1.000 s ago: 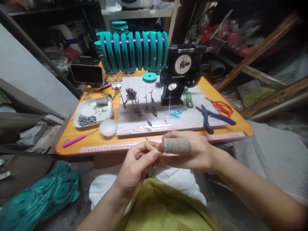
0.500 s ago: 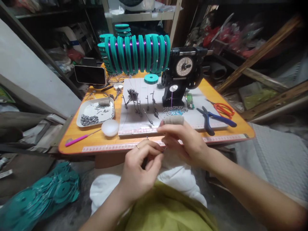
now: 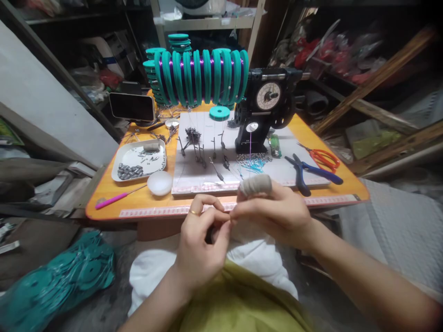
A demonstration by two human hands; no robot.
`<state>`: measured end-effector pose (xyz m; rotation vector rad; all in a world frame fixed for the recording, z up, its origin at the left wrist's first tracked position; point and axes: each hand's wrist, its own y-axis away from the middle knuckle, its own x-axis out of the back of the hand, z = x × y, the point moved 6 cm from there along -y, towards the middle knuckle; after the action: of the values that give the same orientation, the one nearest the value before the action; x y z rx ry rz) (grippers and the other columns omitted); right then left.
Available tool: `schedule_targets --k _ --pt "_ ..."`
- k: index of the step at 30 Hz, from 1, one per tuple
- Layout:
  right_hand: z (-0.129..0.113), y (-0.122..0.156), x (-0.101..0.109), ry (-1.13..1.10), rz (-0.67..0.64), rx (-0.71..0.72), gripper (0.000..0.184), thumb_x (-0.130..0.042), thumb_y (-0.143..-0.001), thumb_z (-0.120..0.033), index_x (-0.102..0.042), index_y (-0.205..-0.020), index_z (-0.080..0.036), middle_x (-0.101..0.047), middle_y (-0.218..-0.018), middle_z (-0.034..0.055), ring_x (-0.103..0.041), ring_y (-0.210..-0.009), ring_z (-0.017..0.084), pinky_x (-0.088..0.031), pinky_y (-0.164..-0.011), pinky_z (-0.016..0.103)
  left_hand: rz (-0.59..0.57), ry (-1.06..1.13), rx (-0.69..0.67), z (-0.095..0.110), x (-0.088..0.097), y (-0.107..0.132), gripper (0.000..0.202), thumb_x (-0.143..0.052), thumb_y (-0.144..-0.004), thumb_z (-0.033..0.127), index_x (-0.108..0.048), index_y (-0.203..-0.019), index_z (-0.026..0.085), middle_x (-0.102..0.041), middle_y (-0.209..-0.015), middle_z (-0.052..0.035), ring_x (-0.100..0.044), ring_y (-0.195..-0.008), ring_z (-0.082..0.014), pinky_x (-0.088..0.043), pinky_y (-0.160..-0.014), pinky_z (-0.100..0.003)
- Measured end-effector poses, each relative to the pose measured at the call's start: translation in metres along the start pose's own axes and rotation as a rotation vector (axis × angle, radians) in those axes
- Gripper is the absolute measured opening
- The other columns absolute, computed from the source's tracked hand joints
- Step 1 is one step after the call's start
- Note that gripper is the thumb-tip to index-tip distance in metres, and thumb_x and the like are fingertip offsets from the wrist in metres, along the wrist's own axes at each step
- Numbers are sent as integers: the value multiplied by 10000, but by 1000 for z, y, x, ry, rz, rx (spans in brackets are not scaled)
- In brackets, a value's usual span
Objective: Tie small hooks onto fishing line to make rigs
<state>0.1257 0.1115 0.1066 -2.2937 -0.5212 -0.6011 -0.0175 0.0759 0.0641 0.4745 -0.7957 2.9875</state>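
Just in front of the table edge, my left hand (image 3: 204, 235) and my right hand (image 3: 277, 212) meet with their fingertips pinched together. A dark bit shows inside the curled fingers of my left hand, too hidden to name. What my right hand pinches is too small to make out. A grey wrap (image 3: 256, 184) covers its raised index finger. Beyond the hands, dark fishing sinkers on wires (image 3: 217, 170) lie on the white board (image 3: 187, 182). Small silvery and blue pieces (image 3: 254, 163) lie in a heap below the black winding machine (image 3: 256, 133).
Teal line spools (image 3: 204, 78) form a row above the board. At left are a white tray (image 3: 114, 175) with grey sinkers, a small white bowl (image 3: 159, 183), a pink-handled tool (image 3: 111, 200) and a phone (image 3: 131, 107). Blue pliers (image 3: 301, 173) and orange scissors (image 3: 321, 157) lie at right.
My right hand has shifted slightly right and down, its wrapped index finger lifting away from the pinch. Its fingertips have closed in against those of my left hand, whose ringed finger has risen.
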Motion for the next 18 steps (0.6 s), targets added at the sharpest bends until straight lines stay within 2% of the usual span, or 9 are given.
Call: schedule_targets --k 4,6,7,8,10,12,14,16,18 --pt "-2 -11 -3 158 136 101 110 -650 -903 -126 -722 -845 -184 -624 -796 35 -603 -725 132 -518 -642 241 54 -436 -474 24 -6 10 208 -619 -819 -24 -615 -955 133 -610 -964 -99 -641 -859 -182 -565 -774 -288" --pt "0 -13 -6 200 139 108 92 -664 -895 -120 -713 -845 -179 -622 -782 33 -591 -709 127 -515 -634 233 -3 -462 -583 28 -11 11 239 -622 -804 -45 -607 -983 112 -664 -988 -133 -659 -888 -214 -570 -797 -323" --pt "2 -13 -6 216 137 106 84 -659 -899 -125 -710 -862 -181 -620 -779 33 -586 -698 127 -515 -628 234 -28 -423 -555 26 -10 10 235 -618 -804 -48 -609 -976 112 -679 -990 -137 -664 -902 -218 -566 -803 -325" --pt "3 -11 -6 225 134 109 83 -642 -909 -129 -704 -910 -183 -620 -787 34 -580 -684 126 -518 -621 236 -45 -340 -460 22 -8 6 205 -613 -813 -38 -614 -942 121 -688 -975 -127 -666 -904 -211 -559 -797 -312" --pt "3 -7 -4 191 90 133 161 -583 -929 -127 -669 -1051 -187 -641 -879 60 -596 -706 135 -536 -637 254 -58 -67 -114 5 -1 -1 125 -609 -854 27 -620 -830 150 -680 -917 -87 -656 -869 -173 -536 -740 -257" --pt "1 -2 -4 102 -37 156 206 -556 -929 -143 -640 -1106 -208 -660 -998 78 -638 -798 155 -557 -683 275 -65 295 251 -14 0 0 153 -636 -881 144 -612 -731 157 -656 -876 -60 -622 -785 -131 -493 -653 -210" --pt "-1 1 -7 33 -182 137 148 -588 -926 -184 -651 -1052 -230 -687 -989 44 -662 -827 161 -559 -696 266 -73 632 525 -26 -6 6 207 -691 -860 242 -616 -694 144 -630 -835 -40 -556 -676 -88 -440 -586 -182" --pt "0 0 -8 17 -260 61 78 -650 -911 -225 -670 -986 -231 -702 -876 7 -663 -743 144 -546 -645 240 -75 856 696 -30 -13 10 227 -749 -809 284 -631 -698 126 -598 -773 -21 -491 -609 -59 -405 -562 -166" --pt "1 -1 -7 7 -274 12 63 -686 -892 -239 -684 -951 -219 -706 -824 9 -651 -677 136 -527 -588 231 -93 942 765 -31 -18 12 228 -769 -785 287 -641 -708 115 -561 -707 -7 -466 -590 -55 -391 -559 -160"
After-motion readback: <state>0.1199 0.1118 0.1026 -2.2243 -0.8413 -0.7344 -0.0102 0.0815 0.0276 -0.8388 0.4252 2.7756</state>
